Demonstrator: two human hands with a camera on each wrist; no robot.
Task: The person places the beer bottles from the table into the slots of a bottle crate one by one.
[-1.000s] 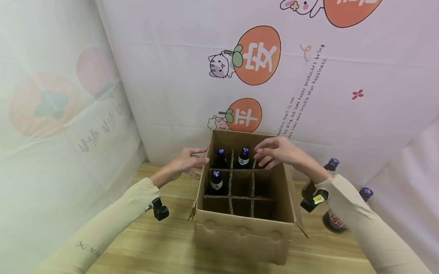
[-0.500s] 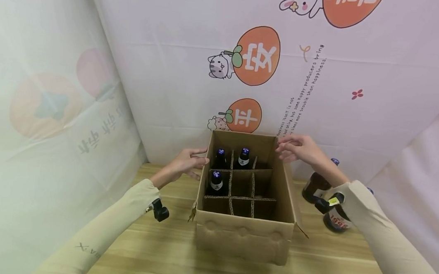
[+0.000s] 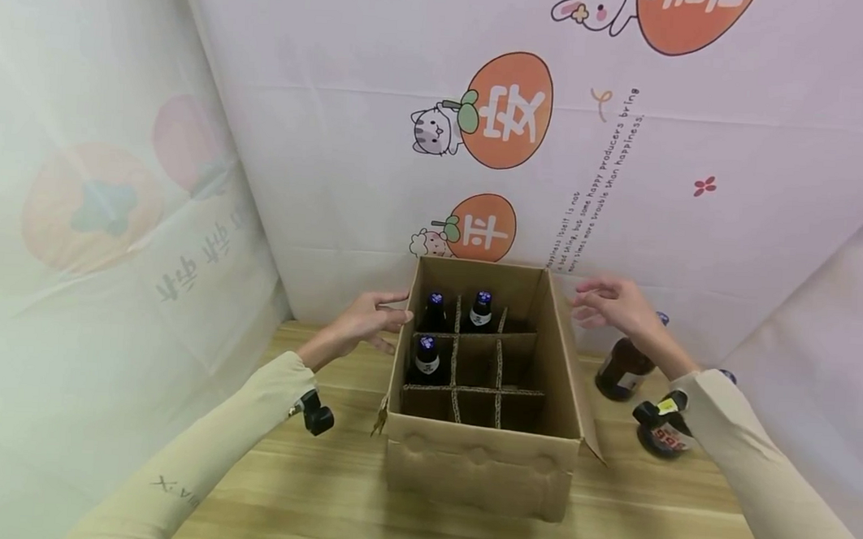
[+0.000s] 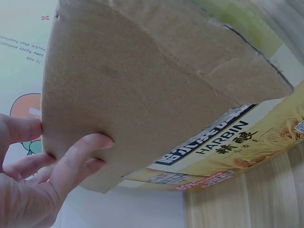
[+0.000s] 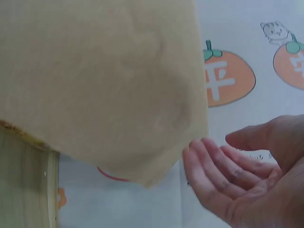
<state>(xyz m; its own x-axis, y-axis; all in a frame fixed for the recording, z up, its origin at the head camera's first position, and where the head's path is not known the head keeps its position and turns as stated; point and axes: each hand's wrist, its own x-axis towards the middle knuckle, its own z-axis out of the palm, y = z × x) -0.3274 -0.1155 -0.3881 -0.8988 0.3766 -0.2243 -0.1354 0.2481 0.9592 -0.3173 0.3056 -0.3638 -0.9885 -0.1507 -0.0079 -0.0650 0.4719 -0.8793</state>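
Bottles [image 3: 426, 368] stood in three compartments of the cardboard box [image 3: 475, 471]: back left, back middle and middle left. The left hand [image 3: 365, 321] pressed lightly against the box's left side, fingers relaxed. The right hand [image 3: 613, 306] hung released, loosely curled, near the right side. Two other bottles [image 3: 622, 367] stood on the tabletop [image 3: 303, 491] rightward, partly hidden by the right arm [image 3: 751, 457].

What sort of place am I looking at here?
Likely a curtained-off booth set up for recording: white sheets, some with cartoon prints, close in the wood-grain surface at the back and both sides, and black wrist cameras are being worn.
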